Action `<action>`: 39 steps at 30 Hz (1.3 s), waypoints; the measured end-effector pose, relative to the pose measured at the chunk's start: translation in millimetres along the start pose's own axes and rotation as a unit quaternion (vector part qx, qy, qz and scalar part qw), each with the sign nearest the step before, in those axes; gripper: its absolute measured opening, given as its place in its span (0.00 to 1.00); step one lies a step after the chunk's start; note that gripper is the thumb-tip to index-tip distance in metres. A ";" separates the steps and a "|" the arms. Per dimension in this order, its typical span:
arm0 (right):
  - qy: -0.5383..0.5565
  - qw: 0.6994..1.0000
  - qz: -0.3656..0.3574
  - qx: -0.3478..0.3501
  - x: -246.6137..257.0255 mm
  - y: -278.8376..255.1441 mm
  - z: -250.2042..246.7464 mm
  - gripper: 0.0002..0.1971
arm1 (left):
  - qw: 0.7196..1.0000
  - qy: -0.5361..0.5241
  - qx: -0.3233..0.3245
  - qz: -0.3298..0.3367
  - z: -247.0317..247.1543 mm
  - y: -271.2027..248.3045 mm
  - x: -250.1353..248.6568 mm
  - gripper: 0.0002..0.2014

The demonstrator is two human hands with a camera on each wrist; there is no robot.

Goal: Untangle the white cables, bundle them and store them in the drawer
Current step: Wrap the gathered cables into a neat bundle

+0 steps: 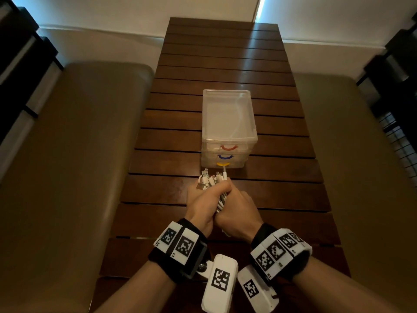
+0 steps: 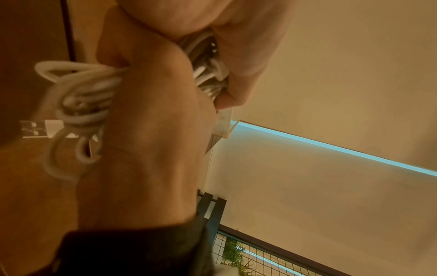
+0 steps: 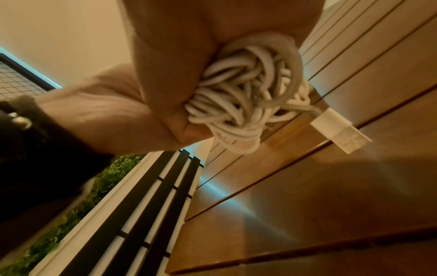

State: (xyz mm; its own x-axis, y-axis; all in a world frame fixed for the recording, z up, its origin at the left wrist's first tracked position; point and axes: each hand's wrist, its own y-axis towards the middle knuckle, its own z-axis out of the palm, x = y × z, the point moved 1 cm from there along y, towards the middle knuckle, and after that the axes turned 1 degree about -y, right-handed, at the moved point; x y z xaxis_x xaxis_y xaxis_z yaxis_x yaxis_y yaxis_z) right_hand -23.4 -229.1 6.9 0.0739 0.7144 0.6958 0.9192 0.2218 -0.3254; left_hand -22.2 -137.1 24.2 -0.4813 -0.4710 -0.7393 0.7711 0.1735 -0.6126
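Observation:
A bundle of white cables (image 1: 212, 180) is held just above the dark slatted table (image 1: 225, 64), in front of the drawer unit. My left hand (image 1: 203, 203) grips the bundle's far part, and several plugs stick out beyond its fingers. My right hand (image 1: 235, 212) grips the near part, pressed against the left. In the left wrist view, cable loops (image 2: 80, 104) and a USB plug (image 2: 35, 128) hang out beside my palm. In the right wrist view, the coiled cables (image 3: 248, 97) bulge from my fist with a USB plug (image 3: 340, 134) hanging free.
The translucent drawer unit (image 1: 228, 114) stands mid-table with three shut drawers, with red (image 1: 229, 147), blue (image 1: 226, 157) and yellow (image 1: 223, 164) handles. Padded benches flank the table on the left (image 1: 79, 154) and right (image 1: 338, 143). Dark slatted frames (image 1: 394, 64) stand at the edges.

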 end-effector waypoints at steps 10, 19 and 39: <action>-0.038 0.998 0.037 0.025 -16.4 5.1 3.0 0.18 | 0.999 0.010 -0.012 -0.050 4.1 5.8 16.1 0.07; -0.018 0.999 -0.007 0.034 0.5 15.6 -25.4 0.22 | 1.000 -0.013 0.018 -0.014 14.0 10.5 -6.2 0.12; -0.067 0.995 -0.066 -0.014 -1.8 27.1 -45.4 0.23 | 0.986 0.014 0.160 0.049 12.6 17.9 -14.9 0.30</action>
State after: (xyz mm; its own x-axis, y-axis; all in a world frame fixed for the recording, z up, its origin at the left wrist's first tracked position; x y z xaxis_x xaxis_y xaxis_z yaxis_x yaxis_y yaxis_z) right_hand 18.9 -254.5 25.9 -0.0988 0.7631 0.6387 0.9278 0.3026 -0.2181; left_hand 4.0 -137.9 27.8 -0.4058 -0.4406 -0.8007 0.9044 -0.0672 -0.4214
